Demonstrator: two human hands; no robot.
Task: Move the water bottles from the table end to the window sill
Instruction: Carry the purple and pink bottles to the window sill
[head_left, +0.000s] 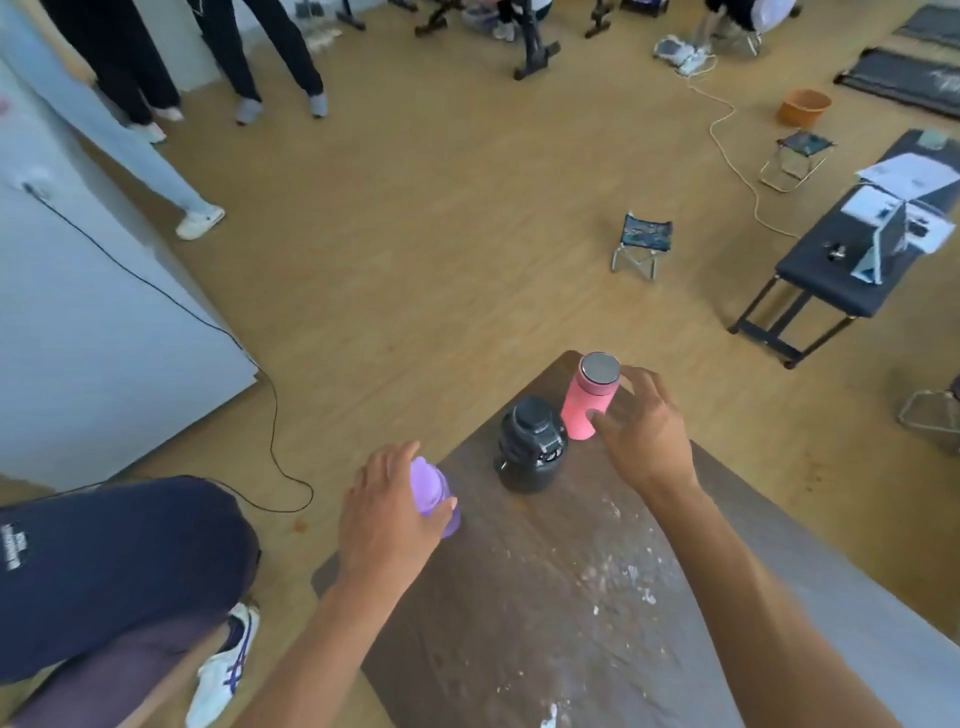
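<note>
Three bottles stand at the far end of a dark, paint-flecked table (545, 597). A purple bottle (434, 493) sits at the left corner with my left hand (387, 512) wrapped over its top and side. A black bottle (530, 447) stands in the middle, untouched. Upright at the far corner is a pink bottle (589, 397) with a silver lid; my right hand (644, 431) has thumb and fingers spread around its right side, the thumb touching its lower body, not closed on it.
A person crouches at lower left, their knee (119, 566) and white shoe (223, 660) close to the table. A black cable (270, 405) runs over the wooden floor. Two small folding stools (641, 244), a dark bench (852, 260) and standing people are farther off.
</note>
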